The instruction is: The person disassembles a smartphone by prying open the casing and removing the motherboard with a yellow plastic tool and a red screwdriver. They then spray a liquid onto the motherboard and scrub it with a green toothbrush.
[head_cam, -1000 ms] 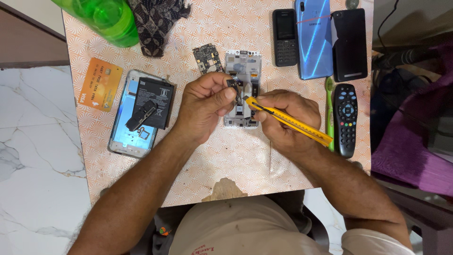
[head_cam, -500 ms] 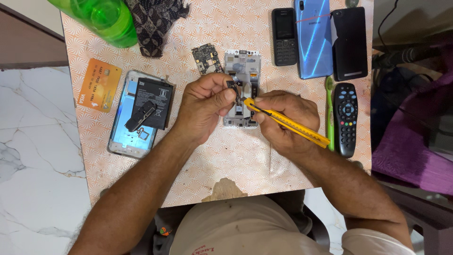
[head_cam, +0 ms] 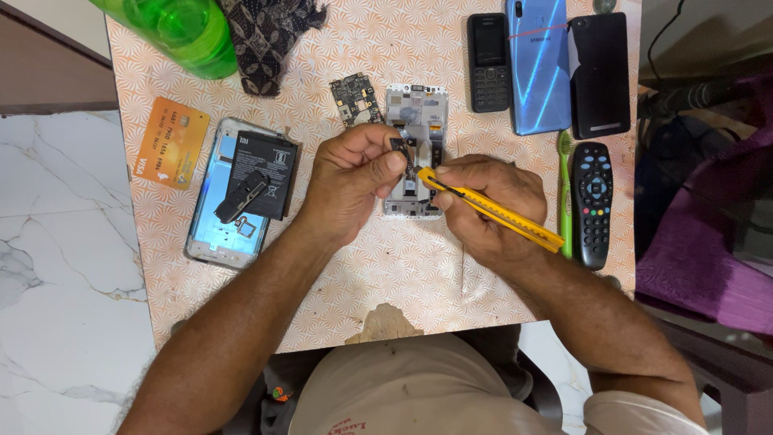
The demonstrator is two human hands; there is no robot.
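Yellow cutter [head_cam: 491,211] unmoved, hands still gripping

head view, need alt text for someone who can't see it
Seen from above, a person's left hand pinches a small dark part over an opened phone frame while the right hand holds a yellow utility knife to it. Phones, a remote and a battery lie around on the patterned table.

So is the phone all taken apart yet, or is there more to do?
Partly. Already out: the black battery lies on the back cover, and a circuit board sits beside the opened phone frame. In hand: the left hand pinches a small black part while the right hand holds a yellow cutter to it. The frame appears to hold more pieces.
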